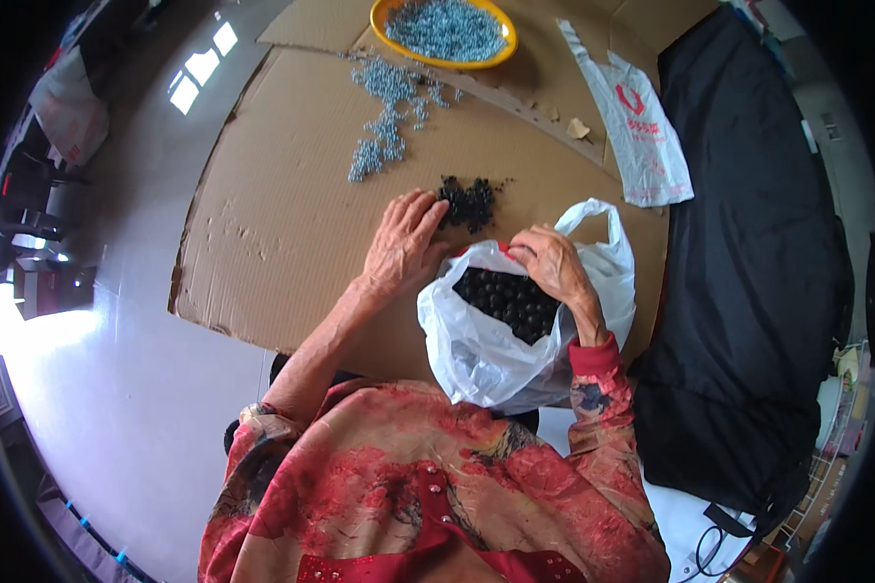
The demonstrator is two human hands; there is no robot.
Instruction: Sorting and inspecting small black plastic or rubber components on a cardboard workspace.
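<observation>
A white plastic bag sits at the near edge of the cardboard, its mouth spread and black balls showing inside. My right hand is closed on the bag's far rim, where a red patch shows. Just left of the bag, my left hand lies over the cardboard, fingers stretched forward and slightly bent. Its fingertips touch the left side of a small pile of black pieces; its thumb is mostly hidden beside the bag.
Cardboard covers the work surface. Small blue-grey pieces lie scattered farther off, below a yellow bowl filled with similar pieces. A flat white bag with red print lies far right, beside a large black cloth cover.
</observation>
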